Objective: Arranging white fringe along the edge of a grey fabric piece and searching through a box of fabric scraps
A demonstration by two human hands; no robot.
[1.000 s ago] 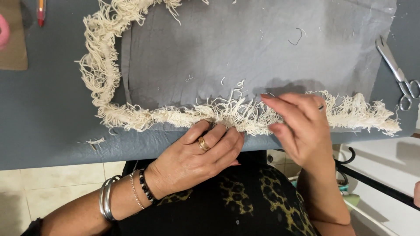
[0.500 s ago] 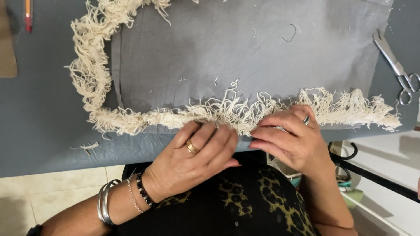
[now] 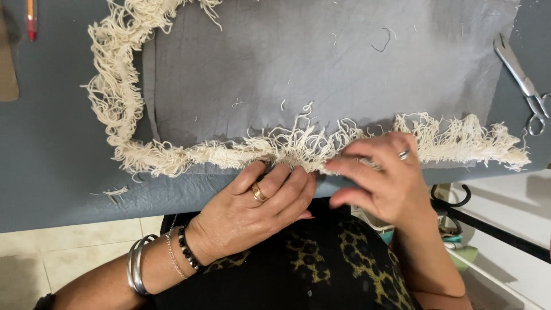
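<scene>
Cream fringe [image 3: 218, 156] runs left-right along gray cloth [image 3: 321, 63] edge. Right hand [image 3: 381, 178] pinches strands; left hand [image 3: 252, 209] presses flat, fingers loose, just beside.

Matt grey cloth [image 3: 321, 63] with soft creases carries a rough, fuzzy cream yarn fringe [image 3: 189, 158], the counter [image 3: 51, 166] is covered in smooth matt blue-grey fabric, and the scissors [image 3: 525, 86] are shiny metal.

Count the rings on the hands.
2: a gold ring on the left hand and a silver ring on the right hand. Fingers curled out of sight could hide more.
</scene>
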